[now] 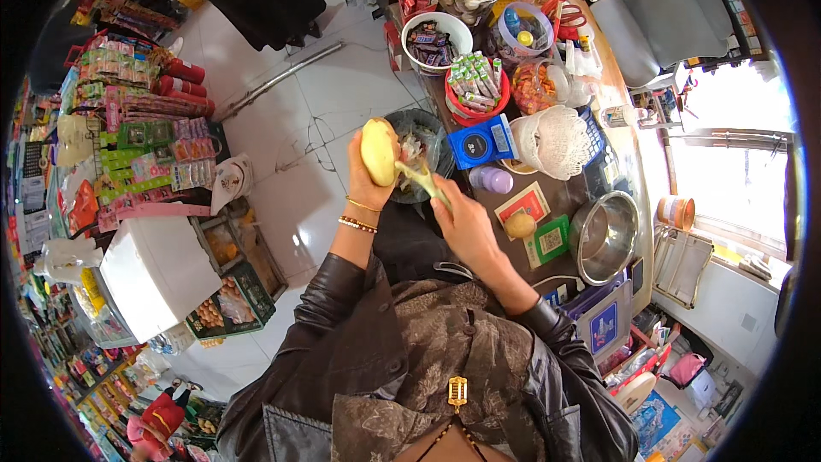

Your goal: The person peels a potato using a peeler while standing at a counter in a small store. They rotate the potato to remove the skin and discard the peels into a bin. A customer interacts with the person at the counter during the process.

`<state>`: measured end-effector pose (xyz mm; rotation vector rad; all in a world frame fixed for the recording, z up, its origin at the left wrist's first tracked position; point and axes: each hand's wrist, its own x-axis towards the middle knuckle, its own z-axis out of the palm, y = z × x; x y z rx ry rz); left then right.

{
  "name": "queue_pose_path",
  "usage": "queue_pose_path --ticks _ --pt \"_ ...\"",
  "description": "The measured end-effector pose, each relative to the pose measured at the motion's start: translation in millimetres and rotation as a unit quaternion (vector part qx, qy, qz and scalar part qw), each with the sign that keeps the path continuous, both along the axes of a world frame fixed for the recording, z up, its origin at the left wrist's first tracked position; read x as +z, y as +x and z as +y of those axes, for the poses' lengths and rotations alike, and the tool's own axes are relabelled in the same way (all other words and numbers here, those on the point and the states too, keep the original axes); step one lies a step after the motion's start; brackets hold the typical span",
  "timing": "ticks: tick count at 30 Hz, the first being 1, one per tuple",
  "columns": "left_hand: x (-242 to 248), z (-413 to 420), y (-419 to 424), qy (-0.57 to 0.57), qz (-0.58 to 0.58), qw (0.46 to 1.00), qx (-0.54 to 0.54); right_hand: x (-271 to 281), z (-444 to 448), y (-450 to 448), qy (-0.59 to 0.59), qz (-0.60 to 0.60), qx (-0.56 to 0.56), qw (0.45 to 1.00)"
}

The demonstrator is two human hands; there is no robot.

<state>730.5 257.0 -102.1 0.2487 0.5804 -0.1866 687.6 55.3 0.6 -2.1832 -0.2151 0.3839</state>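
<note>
My left hand (367, 185) holds a peeled yellow potato (380, 153) upright, its fingers hidden behind it. In my right hand (463, 221) is a pale green vegetable peeler (423, 179), its head close to the potato's lower right side. Whether the blade touches the flesh I cannot tell. Below the two hands stands a bin lined with a plastic bag (410, 125), with peelings and scraps inside. An unpeeled potato (520, 225) lies on the counter to the right, by a green card with a printed code (550, 240). Beyond it sits a stainless steel bowl (604, 237).
Along the dark counter stand a blue scale (482, 141), a purple-lidded jar (491, 179), a red tub of wrapped sweets (478, 93) and a white bucket of snack bars (437, 42). Shelves of packaged goods (147, 135) and a crate of eggs (231, 301) are at the left.
</note>
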Motion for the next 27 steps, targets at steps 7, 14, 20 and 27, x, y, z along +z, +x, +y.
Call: queue_pose_path --ticks 7,14,20,27 --pt "35 -5 -10 0.131 -0.007 0.987 -0.092 15 9 41 -0.015 -0.027 0.025 0.999" --pt "32 -20 -6 0.155 0.010 0.987 -0.031 8 20 17 -0.049 -0.078 -0.004 0.996" --pt "-9 -3 -4 0.066 0.048 0.995 0.066 6 20 -23 -0.061 0.009 0.056 0.997" --pt "14 2 2 0.048 0.037 0.997 0.047 2 8 -16 -0.020 -0.006 0.046 0.999"
